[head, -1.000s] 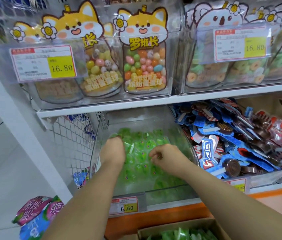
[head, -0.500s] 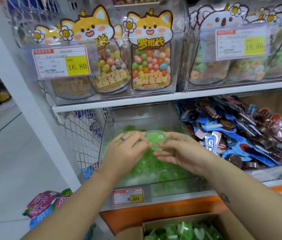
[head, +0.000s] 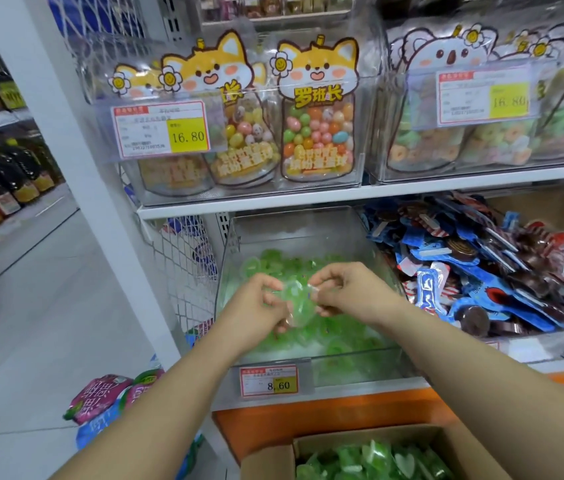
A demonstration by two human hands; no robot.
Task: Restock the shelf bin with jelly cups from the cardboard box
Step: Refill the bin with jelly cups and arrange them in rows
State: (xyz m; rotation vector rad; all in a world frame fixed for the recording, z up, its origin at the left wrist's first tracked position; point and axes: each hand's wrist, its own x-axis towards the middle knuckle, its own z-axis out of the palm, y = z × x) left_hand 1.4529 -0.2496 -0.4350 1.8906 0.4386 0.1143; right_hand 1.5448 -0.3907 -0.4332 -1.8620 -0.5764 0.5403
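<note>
Centrally: shelf bin (head: 235, 258), clear plastic, open at the top; reference point for every entry below.

1. Loose jelly cups (head: 342, 341): green, lying in a shallow layer inside the bin.
2. Jelly cup (head: 298, 303): green, translucent, held in the air over the front half of the bin, above the loose layer. Blur leaves its outline unsure; it may have some clear film about it.
3. Left hand (head: 256, 308): over the bin's left front, fingers curled, pinching the left edge of the jelly cup.
4. Right hand (head: 351, 292): over the bin's middle, fingertips pinching the right edge of the same cup.
5. Price tag (head: 268, 381): reads 8.60, fixed to the bin's front face.
6. Cardboard box (head: 266, 459): below and in front of the bin, open, with boxed jelly cups (head: 377, 459) inside, green.
7. Blue-wrapped snacks (head: 464, 271): heaped just right of the bin.
8. Candy pouches (head: 316, 116): cartoon dog tops, coloured sweets, on the shelf above the bin.
9. Wire mesh (head: 176, 258): just left of the bin.
10. Pink packets (head: 100, 396): below and left of the bin.
</note>
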